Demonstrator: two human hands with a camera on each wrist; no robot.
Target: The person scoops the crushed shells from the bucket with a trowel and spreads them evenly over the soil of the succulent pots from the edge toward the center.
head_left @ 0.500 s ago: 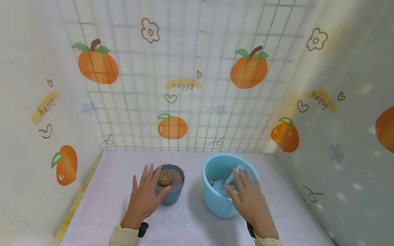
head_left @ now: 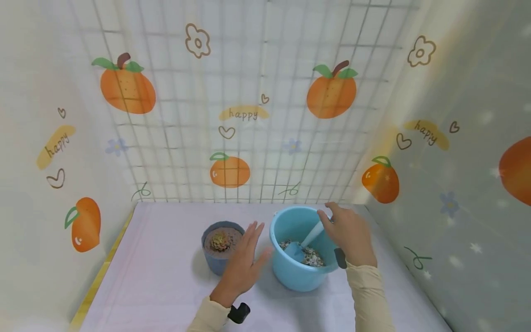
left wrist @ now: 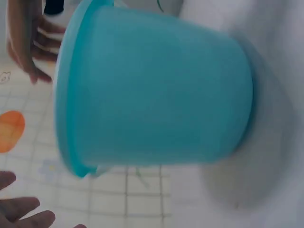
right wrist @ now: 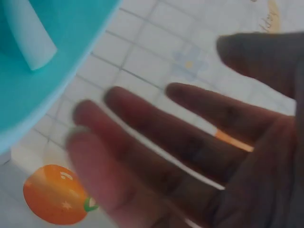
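A light blue bucket (head_left: pixel 290 277) holds a speckled, gravel-like mix (head_left: pixel 313 258). In it leans a blue scoop (head_left: pixel 295 251), its pale handle slanting up to the right wall. My right hand (head_left: pixel 350 234) hovers over the bucket's right rim, close to the handle's end. Its fingers are spread and loosely bent around nothing in the right wrist view. My left hand (head_left: pixel 241 271) is held in the air with straight fingers, between the bucket and a blue-grey pot (head_left: pixel 213 263). That pot contains brown soil and a small succulent (head_left: pixel 220 240); the hand hides its right side.
A pale cloth covers the table (head_left: pixel 166 258). Behind it stands a wire grid draped with a fruit-printed curtain (head_left: pixel 178 157), and similar curtain hangs at both sides. A yellow strip (head_left: pixel 93 295) runs along the table's left edge.
My left hand has moved right, away from over the pot toward the bucket. My right hand has gone up and right, from in front of the bucket to its right rim, uncovering the scoop.
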